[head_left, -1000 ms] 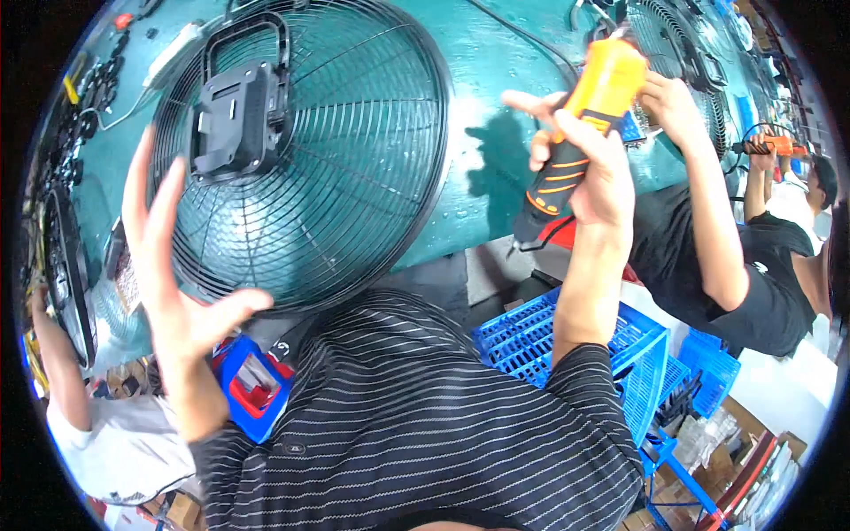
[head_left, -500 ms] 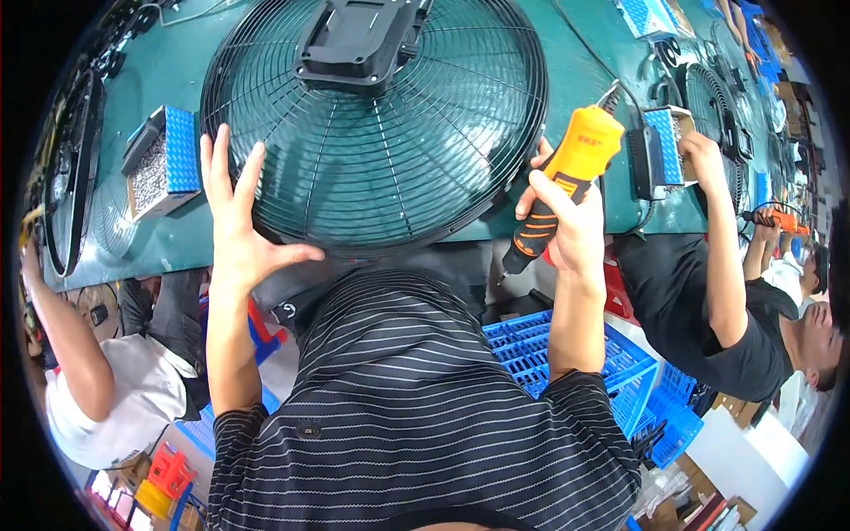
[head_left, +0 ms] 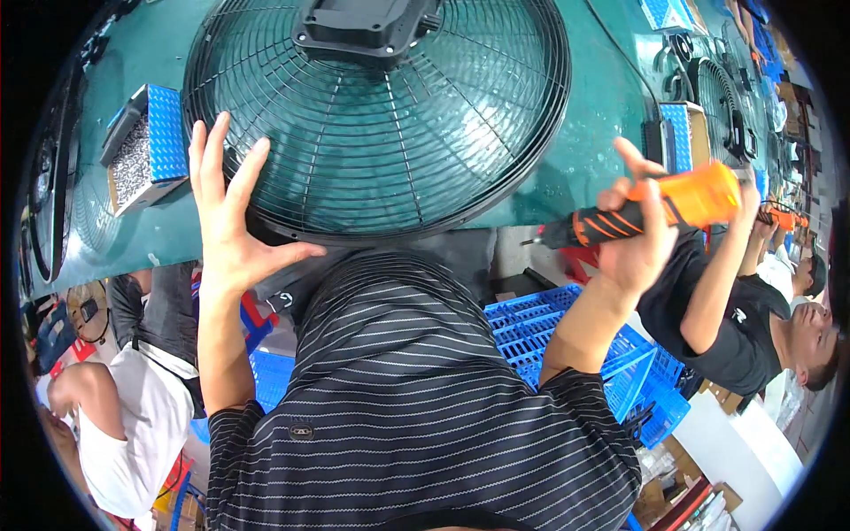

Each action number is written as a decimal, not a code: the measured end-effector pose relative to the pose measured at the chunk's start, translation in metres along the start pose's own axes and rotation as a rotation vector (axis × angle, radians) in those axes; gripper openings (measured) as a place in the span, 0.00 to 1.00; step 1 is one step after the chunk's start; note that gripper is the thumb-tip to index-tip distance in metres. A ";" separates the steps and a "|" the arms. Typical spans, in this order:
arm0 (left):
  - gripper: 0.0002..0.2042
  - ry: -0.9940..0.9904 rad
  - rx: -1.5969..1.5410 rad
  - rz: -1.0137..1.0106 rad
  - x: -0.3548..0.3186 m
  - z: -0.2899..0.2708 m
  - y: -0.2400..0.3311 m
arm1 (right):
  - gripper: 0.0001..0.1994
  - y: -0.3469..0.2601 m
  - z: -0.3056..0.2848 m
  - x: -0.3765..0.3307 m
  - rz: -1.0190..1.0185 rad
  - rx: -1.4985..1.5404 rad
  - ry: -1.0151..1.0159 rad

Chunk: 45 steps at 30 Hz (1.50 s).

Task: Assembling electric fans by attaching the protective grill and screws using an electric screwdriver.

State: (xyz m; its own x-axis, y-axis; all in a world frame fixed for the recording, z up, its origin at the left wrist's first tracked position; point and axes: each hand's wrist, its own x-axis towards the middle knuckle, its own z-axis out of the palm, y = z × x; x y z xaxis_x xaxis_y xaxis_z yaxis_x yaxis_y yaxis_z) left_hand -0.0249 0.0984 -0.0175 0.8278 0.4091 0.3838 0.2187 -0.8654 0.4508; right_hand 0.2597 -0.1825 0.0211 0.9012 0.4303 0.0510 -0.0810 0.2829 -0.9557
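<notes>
A round black wire fan guard (head_left: 354, 168) lies on the green table, with a black square motor housing (head_left: 359, 31) at its centre. My left hand (head_left: 232, 217) is spread at the guard's near left rim, fingers apart and holding nothing; whether it touches the wire I cannot tell. My right hand (head_left: 633, 239) grips an orange and black electric screwdriver (head_left: 686, 202) off the table's front edge, right of the guard. The tool lies nearly level, its bit toward the left, and is slightly blurred. Beside my left hand stands a blue-and-white box (head_left: 166, 133) of small metal screws (head_left: 133, 164).
A second blue box (head_left: 677, 133) stands beyond my right hand. Blue plastic crates (head_left: 531, 332) are below the table edge. One co-worker in black (head_left: 735, 305) is close on the right, another in white (head_left: 137, 425) on the left. A dark cable (head_left: 615, 49) crosses the table.
My right hand has swung right and tipped the screwdriver from steep to nearly level. My left hand stays spread. The fan guard sits slightly higher and looks larger in the picture.
</notes>
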 end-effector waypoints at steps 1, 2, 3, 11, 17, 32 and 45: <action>0.58 -0.013 0.007 0.011 0.000 -0.002 0.000 | 0.13 -0.007 0.001 0.001 -0.095 -0.020 0.030; 0.58 -0.019 0.037 0.018 0.002 -0.010 -0.001 | 0.12 -0.009 0.004 0.003 -0.178 0.028 0.088; 0.58 -0.048 0.079 -0.019 0.002 -0.016 0.005 | 0.12 -0.011 -0.003 0.005 -0.254 0.063 0.119; 0.10 0.271 0.526 -0.379 -0.002 -0.111 -0.052 | 0.13 0.007 -0.007 0.002 -0.534 -0.468 0.314; 0.10 -0.273 0.562 -0.635 0.024 -0.107 -0.088 | 0.24 0.005 0.008 0.002 -0.730 -0.375 0.284; 0.07 0.266 -0.203 -0.398 -0.002 -0.104 -0.037 | 0.16 -0.036 -0.002 0.012 -0.426 -0.068 -0.077; 0.09 -0.265 -1.771 -0.485 -0.018 -0.002 0.106 | 0.19 -0.061 0.119 -0.061 -0.276 0.780 -0.399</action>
State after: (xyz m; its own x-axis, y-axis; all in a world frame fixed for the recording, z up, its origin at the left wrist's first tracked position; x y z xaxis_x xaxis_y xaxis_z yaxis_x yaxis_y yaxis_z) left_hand -0.0177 -0.0001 0.0256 0.9529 0.2968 -0.0622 -0.1521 0.6452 0.7487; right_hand 0.1585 -0.1242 0.1112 0.7295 0.4842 0.4830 -0.2798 0.8557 -0.4353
